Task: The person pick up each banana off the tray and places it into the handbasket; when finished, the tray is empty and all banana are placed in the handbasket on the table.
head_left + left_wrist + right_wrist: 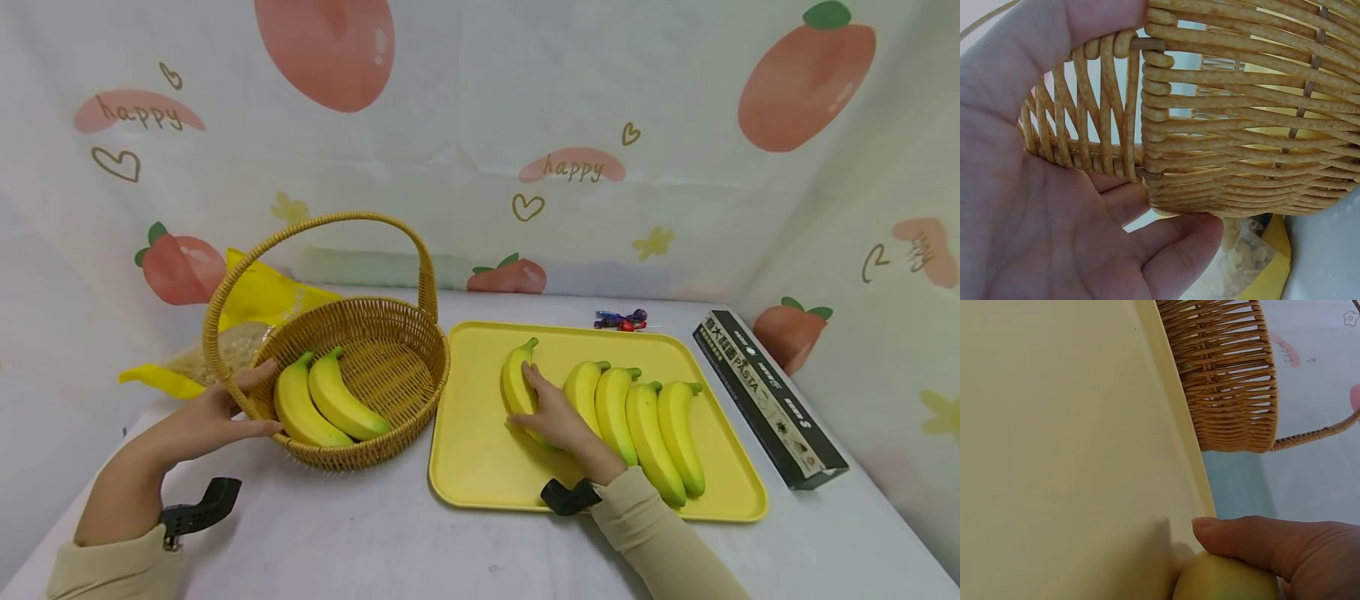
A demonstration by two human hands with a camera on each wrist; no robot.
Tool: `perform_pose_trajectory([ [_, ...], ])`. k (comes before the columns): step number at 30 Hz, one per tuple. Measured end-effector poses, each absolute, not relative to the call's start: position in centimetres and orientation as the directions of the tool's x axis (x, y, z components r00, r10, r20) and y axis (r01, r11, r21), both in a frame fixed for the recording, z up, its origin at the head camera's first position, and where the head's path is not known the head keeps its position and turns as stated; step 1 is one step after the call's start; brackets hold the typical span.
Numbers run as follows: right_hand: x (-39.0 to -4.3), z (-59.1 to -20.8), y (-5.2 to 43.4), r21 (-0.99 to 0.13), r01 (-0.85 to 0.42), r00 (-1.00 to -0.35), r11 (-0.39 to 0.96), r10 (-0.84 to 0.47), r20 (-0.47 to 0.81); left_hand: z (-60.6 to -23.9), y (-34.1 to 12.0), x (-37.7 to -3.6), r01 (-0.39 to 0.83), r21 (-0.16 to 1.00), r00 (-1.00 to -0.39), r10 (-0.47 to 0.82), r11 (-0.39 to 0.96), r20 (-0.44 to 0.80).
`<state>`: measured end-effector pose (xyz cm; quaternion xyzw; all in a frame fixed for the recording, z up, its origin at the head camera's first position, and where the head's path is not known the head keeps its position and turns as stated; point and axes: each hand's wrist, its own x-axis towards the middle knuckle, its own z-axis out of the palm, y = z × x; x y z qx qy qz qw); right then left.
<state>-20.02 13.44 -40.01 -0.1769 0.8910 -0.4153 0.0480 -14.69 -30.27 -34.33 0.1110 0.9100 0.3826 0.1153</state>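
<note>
At the left stands a woven wicker basket (397, 350) with a tall hooped handle. Two bananas (348, 400) lie inside it. My left hand (202, 425) grips the basket where the handle meets the rim; the left wrist view shows thumb and fingers on either side of the wicker (1229, 125). On a yellow tray (480, 467), my right hand (555, 412) holds a banana (517, 379) near its middle. In the right wrist view the thumb presses on this banana (1225, 581), and its far side is hidden. Several more bananas (652, 433) lie side by side to the right.
Behind the basket lies a yellow and clear bag (262, 292) of pale pieces. Wrapped lollipops (622, 320) rest beyond the tray's back edge. A long black pasta box (768, 396) lies right of the tray. A printed cloth (450, 125) hangs behind the white table.
</note>
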Motion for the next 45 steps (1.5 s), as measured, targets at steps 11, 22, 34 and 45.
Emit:
perform_pose_trajectory([
  [11, -20.0, -39.5, 13.2, -0.749, -0.251, -0.951, 0.613, -0.300, 0.074, -34.2, -30.2, -14.6, 0.114, 0.728, -0.950, 0.290, 0.676, -0.119],
  [22, -19.8, -38.7, 12.8, -0.727, -0.296, -0.946, 0.620, -0.297, 0.132, -34.2, -30.3, -14.4, 0.114, 0.739, -0.948, 0.294, 0.664, -0.119],
  [34, -19.6, -36.8, 12.9, -0.707, -0.328, -0.927, 0.626, -0.356, 0.114, -34.2, -30.4, -14.3, 0.128, 0.731, -0.948, 0.298, 0.670, -0.108],
  [45, -18.7, -34.7, 12.7, -0.714, -0.400, -0.887, 0.575, -0.440, 0.142, -34.2, -30.3, -14.5, 0.137, 0.743, -0.945, 0.311, 0.655, -0.100],
])
